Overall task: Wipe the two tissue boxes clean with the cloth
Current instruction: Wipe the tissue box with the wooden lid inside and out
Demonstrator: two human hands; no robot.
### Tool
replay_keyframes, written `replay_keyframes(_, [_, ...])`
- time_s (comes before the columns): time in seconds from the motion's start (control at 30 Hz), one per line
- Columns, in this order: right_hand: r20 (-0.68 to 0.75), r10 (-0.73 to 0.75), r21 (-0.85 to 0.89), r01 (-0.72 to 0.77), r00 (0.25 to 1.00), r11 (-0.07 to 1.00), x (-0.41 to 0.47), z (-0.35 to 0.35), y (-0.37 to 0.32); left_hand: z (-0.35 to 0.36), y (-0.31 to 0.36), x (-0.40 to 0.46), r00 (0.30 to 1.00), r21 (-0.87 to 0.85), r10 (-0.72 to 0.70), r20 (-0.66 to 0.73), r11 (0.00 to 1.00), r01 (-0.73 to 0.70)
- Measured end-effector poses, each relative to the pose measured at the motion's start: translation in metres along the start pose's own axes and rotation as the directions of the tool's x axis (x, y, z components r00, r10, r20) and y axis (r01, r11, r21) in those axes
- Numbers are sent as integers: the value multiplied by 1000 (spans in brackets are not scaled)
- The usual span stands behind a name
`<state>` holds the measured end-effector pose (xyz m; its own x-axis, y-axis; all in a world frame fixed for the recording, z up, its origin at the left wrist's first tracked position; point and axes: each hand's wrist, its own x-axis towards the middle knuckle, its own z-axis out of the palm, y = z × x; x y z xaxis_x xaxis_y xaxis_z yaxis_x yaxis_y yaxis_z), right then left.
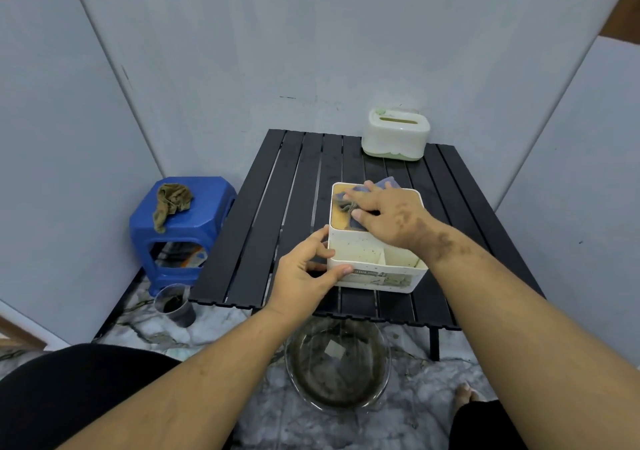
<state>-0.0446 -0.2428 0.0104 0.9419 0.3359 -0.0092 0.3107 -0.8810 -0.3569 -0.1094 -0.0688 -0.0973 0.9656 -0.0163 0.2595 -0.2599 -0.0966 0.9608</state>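
Both forearms are extended forward over the near edge of the black slatted table [263, 207]. The right arm is angled in from the right, its wrist raised over the near compartments of the cream tissue box [363, 252]. The right hand [384, 214] is laid palm down on the box's tan top panel, fingers spread and fairly straight, and the blue-grey cloth [349, 200] is pressed beneath them; a corner of the cloth shows past the fingertips at the box's far edge. The left arm is brought in from the lower left. The left hand [308, 269] is set against the box's near left corner, the thumb hooked over the front face and the fingers curled against the left wall, so that the box is gripped there.

This box stands near the table's front edge, right of centre. The second tissue box [394, 134], white with a pale green base, stands at the table's far edge towards the right corner, well apart from the first.

The left half of the table top is bare slats. A blue stool [207, 207] with a crumpled brown rag [171, 203] on it stands just beside the table's left edge. A dark cup [175, 305] sits on the floor by the near left corner, and a glass bowl [337, 366] of murky water lies under the front edge.
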Motion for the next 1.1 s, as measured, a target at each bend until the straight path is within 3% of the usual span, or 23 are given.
replay_keyframes(0.1, [32,-105,96,102,994,990,-4,9,-1,0,-2,2,999,22,52,4,998,-52])
replay_keyframes(0.37, [14,81,-60,-80,997,995,29,1,-7,-1,2,2,993,138,114,41,983,-119])
replay_keyframes(0.6, [47,-160,171,150,986,974,0,2,8,-1,-6,5,990,100,140,26,985,-142])
replay_keyframes(0.67, [65,-164,209,147,984,967,2,-1,9,-2,-8,6,991,101,132,24,986,-134])
replay_keyframes(0.9, [20,47,-107,-45,999,993,35,1,-5,1,-4,4,986,177,162,24,970,-164])
replay_keyframes(1.1, [52,112,-227,-98,992,969,27,-17,21,1,-7,5,989,199,149,25,968,-151])
